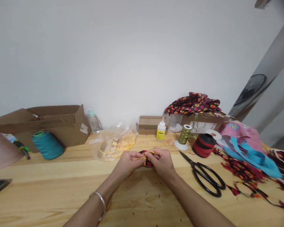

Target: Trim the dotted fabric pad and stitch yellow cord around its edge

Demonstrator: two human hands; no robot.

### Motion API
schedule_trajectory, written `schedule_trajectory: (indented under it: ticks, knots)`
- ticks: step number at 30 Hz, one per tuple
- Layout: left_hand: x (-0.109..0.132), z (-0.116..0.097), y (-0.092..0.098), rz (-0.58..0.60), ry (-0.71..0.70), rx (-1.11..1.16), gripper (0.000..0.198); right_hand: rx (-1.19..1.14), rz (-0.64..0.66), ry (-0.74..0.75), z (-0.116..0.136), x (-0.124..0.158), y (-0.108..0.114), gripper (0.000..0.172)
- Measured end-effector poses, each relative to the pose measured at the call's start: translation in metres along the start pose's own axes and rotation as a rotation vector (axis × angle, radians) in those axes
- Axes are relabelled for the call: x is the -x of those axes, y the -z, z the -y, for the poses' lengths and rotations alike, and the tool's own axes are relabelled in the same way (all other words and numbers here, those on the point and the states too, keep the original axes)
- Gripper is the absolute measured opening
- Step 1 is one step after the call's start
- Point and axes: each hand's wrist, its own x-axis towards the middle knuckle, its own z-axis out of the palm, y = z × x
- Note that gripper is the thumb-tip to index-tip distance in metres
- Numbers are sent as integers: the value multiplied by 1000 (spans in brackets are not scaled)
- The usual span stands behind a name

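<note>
At the middle of the wooden table, my left hand (128, 163) and my right hand (163, 160) meet over a small dark patterned fabric piece (147, 162). A thin yellow cord (139, 158) runs across that piece, pinched between the fingertips of both hands. One end of the cord sticks out over the left fingers and another stretch passes by the right ones. My fingers partly hide the fabric piece, so its full shape does not show. Behind my left hand lies a clear plastic bag (118, 143) with a tangle of more yellow cord.
Black-handled scissors (207, 176) lie right of my arm, near fabric scraps (245, 168). Behind stand a glue bottle (160, 130), an olive thread spool (185, 135) and a red-and-black thread cone (204, 145). At left are a teal thread cone (48, 145) and a cardboard box (59, 124).
</note>
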Motion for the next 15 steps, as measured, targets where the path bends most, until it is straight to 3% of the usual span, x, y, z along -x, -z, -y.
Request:
schedule_trajectory:
  ticks: [7,15]
  knots:
    - [5,-7,-3,-74,33,34,15,53,31,-56,-4,1,-4,17]
    - [5,-12,-6,-76,48,125,14,0,23,-97,-7,1,-4,20]
